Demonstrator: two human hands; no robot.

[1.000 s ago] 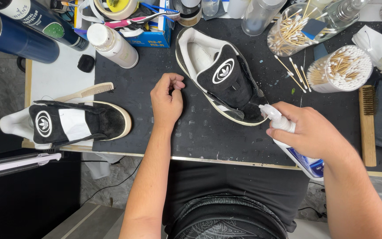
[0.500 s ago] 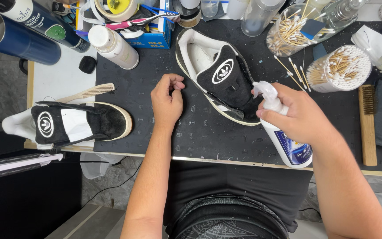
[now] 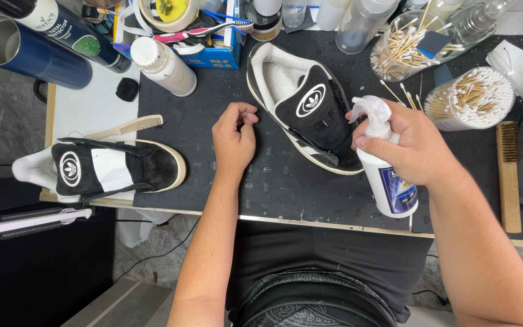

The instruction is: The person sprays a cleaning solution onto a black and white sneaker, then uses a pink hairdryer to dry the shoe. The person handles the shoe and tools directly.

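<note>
**Spray bottle held at the black shoe on the desk**

Along the far edge of the desk stand several containers. A clear jar (image 3: 404, 51) lying tilted holds cotton swabs with wooden stems, and a round white tub (image 3: 468, 100) just right of it is packed full of the same swabs, heads up; a few loose swabs (image 3: 402, 97) lie on the mat between them. A blue open box (image 3: 216, 45) holds a roll of yellow tape (image 3: 166, 13) and a toothbrush (image 3: 207, 31) across its top. A white capped bottle (image 3: 163, 66) lies on its side beside the box, with two dark blue cans (image 3: 31, 51) to the left of it; what is in these cannot be told. Clear bottles (image 3: 358, 21) stand at the back.

The right hand (image 3: 416, 148) is wrapped around a white spray bottle (image 3: 388, 181) with a blue label, index finger on the trigger, nozzle turned towards the black shoe (image 3: 310, 109). That shoe lies on the black mat (image 3: 273, 175) in the middle of the desk, just left of the bottle, toe towards the person: black suede upper, white round badge on the tongue, white lining, pale sole.

The left hand (image 3: 234, 142) rests on the mat, fingers curled loosely in, holding nothing, a little apart from the shoe.

A second matching shoe (image 3: 101, 169) lies at the left edge of the desk, with a wooden comb (image 3: 129, 126) just above it. A wooden brush (image 3: 508, 175) lies at the right.
</note>
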